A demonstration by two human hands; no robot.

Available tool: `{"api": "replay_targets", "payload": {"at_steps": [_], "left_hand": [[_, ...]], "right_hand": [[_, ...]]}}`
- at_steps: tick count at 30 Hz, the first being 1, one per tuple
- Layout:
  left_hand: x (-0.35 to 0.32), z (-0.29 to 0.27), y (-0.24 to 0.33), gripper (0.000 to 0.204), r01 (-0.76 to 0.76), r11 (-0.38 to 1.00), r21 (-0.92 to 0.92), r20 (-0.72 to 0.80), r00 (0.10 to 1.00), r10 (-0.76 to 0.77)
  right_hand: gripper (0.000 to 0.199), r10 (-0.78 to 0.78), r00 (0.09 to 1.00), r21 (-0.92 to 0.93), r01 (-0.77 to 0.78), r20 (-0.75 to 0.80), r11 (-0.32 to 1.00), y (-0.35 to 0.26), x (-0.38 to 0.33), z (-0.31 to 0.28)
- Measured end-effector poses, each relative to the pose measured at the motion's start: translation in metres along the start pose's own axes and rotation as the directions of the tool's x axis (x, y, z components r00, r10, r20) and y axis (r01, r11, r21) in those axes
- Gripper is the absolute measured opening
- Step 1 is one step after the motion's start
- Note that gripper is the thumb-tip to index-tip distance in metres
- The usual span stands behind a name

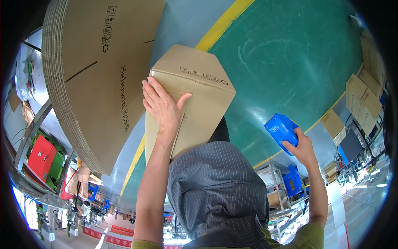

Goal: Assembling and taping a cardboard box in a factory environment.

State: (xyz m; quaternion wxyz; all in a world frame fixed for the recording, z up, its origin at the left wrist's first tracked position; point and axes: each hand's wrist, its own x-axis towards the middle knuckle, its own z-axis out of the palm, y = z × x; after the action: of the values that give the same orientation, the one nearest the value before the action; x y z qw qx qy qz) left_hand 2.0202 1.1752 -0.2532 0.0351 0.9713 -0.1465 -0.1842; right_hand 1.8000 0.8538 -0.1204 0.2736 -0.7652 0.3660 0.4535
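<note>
A closed brown cardboard box [199, 112] stands before me, tilted in view, with a seam down its upper face and a strip of tape along one edge. My left hand [163, 106] lies flat on that face near the far left corner, its fingers stretched out and thumb spread. Off to the right, apart from the box, my right hand [302, 147] is wrapped round a blue tape dispenser [280, 128]. The dispenser's wide front end points away to the upper left. Its inside and any loose tape end cannot be made out.
Flattened cartons [103, 83] form a thick stack close by on the left. Green floor [282, 62] with a yellow line [224, 25] lies beyond the box. More cartons [362, 97] stand at the far right. A red box [41, 157] sits at the left.
</note>
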Motion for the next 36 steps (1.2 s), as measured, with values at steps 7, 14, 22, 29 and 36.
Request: {"api": "replay_targets", "payload": {"at_steps": [7, 14, 22, 29, 36], "left_hand": [[-0.002, -0.005, -0.005, 0.118, -0.045, 0.999, -0.016, 0.010, 0.999, 0.045], [-0.002, -0.006, -0.005, 0.117, -0.032, 0.999, -0.009, 0.017, 0.999, 0.032], [0.004, -0.012, -0.023, 0.099, -0.062, 0.956, -0.285, 0.045, 0.996, 0.077], [0.088, -0.021, -0.052, 0.066, 0.541, 0.460, -0.704, 0.652, 0.749, 0.119], [0.083, 0.020, -0.077, 0.066, 0.394, 0.366, -0.843, 0.499, 0.827, 0.260]], "right_hand": [[0.058, 0.009, 1.000, -0.014, -0.009, 0.000, 1.000, 0.000, 0.011, 0.006], [0.068, -0.040, 0.998, -0.053, 0.037, -0.044, 0.998, -0.010, 0.063, 0.037], [0.069, -0.053, 0.998, -0.074, 0.051, -0.031, 0.996, -0.117, 0.147, 0.090], [0.059, -0.031, 0.967, -0.108, 0.004, -0.252, 0.994, -0.123, 0.179, 0.119], [0.058, 0.440, 0.881, 0.958, 0.048, -0.174, 0.283, -0.088, 0.125, 0.192]]}}
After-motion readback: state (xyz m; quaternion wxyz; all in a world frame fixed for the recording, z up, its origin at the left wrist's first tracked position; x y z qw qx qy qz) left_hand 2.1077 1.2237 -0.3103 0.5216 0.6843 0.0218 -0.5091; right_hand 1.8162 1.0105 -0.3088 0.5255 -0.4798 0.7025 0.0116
